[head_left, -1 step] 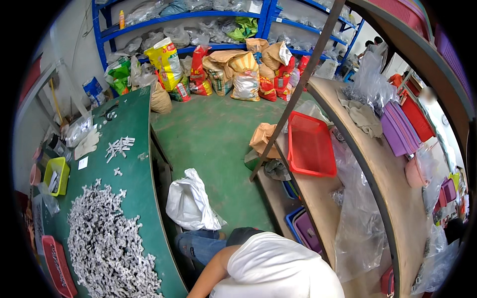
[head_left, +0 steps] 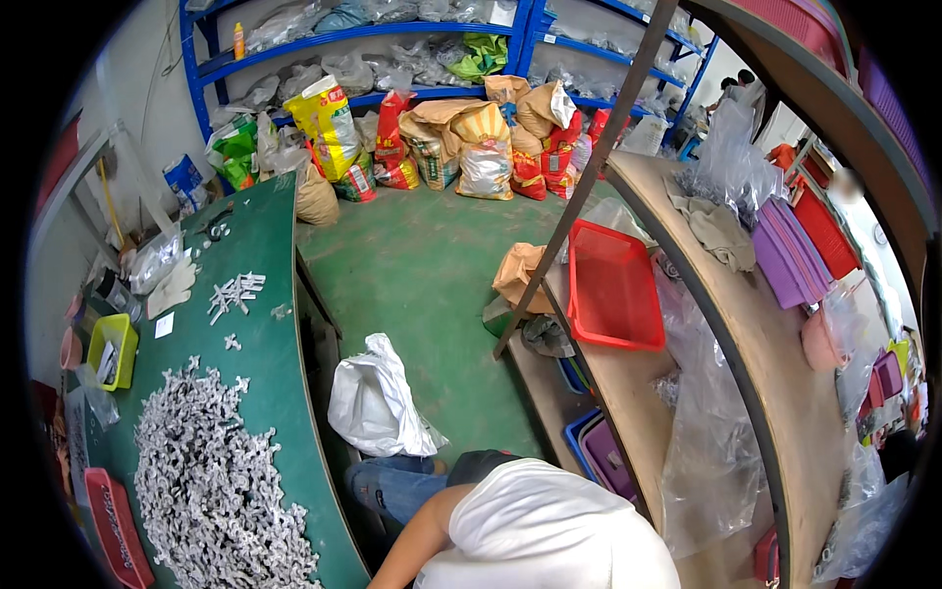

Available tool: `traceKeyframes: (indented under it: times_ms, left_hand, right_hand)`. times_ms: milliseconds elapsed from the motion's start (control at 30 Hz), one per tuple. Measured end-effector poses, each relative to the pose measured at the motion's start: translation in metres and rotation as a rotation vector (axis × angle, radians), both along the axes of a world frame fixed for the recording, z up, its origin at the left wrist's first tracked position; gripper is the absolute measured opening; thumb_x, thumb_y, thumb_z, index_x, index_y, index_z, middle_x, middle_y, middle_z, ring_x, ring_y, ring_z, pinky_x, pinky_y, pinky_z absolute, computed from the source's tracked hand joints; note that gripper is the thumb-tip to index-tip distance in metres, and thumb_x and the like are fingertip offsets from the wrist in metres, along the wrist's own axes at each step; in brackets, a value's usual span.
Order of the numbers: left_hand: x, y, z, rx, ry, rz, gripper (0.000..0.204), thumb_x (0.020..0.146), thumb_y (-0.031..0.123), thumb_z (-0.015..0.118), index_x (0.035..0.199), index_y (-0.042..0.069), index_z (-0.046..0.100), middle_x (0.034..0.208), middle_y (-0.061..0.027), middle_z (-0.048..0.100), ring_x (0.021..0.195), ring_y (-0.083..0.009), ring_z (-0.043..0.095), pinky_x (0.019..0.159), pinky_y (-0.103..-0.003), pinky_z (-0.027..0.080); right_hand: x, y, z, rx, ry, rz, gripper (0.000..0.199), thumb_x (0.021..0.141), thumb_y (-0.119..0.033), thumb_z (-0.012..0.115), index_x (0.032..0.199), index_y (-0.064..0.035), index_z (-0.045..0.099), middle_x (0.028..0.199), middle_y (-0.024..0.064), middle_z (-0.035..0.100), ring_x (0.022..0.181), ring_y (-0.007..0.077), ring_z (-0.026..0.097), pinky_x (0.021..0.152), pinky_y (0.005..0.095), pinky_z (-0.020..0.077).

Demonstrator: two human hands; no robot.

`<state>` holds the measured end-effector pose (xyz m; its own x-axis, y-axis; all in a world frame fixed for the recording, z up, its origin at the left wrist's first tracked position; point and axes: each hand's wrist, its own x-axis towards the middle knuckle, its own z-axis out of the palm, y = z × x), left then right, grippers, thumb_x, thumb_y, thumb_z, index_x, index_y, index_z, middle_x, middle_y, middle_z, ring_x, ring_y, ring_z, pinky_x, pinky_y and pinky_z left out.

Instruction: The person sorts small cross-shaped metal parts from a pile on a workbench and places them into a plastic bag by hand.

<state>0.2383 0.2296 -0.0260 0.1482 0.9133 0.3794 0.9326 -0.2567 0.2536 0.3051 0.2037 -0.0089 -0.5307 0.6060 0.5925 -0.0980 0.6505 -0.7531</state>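
Observation:
Neither my left hand nor my right hand shows in the head view. At the lower edge, a bare arm (head_left: 424, 542) comes out of a white short sleeve (head_left: 491, 506) and runs down out of the picture, its hand hidden. Blue jeans (head_left: 388, 486) show beside it. Left of the arm, a green-topped table (head_left: 265, 373) carries a large heap of small grey metal parts (head_left: 221, 481). A few more such parts (head_left: 235, 293) lie apart from the heap, farther back. An open white woven sack (head_left: 378, 402) stands on the floor just beyond the knees.
A red tray (head_left: 120, 530) and a yellow-green basket (head_left: 115, 351) sit along the table's left side. On the right, wooden shelving (head_left: 628, 393) holds a red bin (head_left: 616, 285), with a slanting metal post (head_left: 589, 177) before it. Filled sacks (head_left: 486, 162) line the blue rack (head_left: 363, 34) behind.

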Motion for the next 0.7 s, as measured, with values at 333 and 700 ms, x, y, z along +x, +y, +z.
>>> traceKeyframes:
  times_ms: [333,700]
  left_hand:
    - [-0.035,-0.013,-0.007,0.015,0.016,0.112,0.087,0.061,0.051,0.067,0.129,0.005,0.039,0.121,-0.0229,0.047,0.111,-0.0364,0.045,0.094,-0.047,0.034]
    - [-0.076,-0.035,-0.018,0.022,0.032,0.213,0.09,0.059,0.054,0.068,0.129,0.004,0.039,0.121,-0.0247,0.046,0.111,-0.0387,0.044,0.095,-0.048,0.033]
  right_hand:
    - [-0.006,-0.035,0.011,0.015,0.021,-0.063,0.045,0.071,-0.032,0.063,0.102,-0.001,0.053,0.096,0.0223,0.053,0.085,0.0323,0.053,0.071,0.0439,0.0403]
    - [-0.017,-0.08,0.016,0.033,0.022,-0.118,0.035,0.076,-0.027,0.061,0.096,0.0006,0.056,0.086,0.0218,0.057,0.078,0.0312,0.056,0.065,0.0424,0.0427]
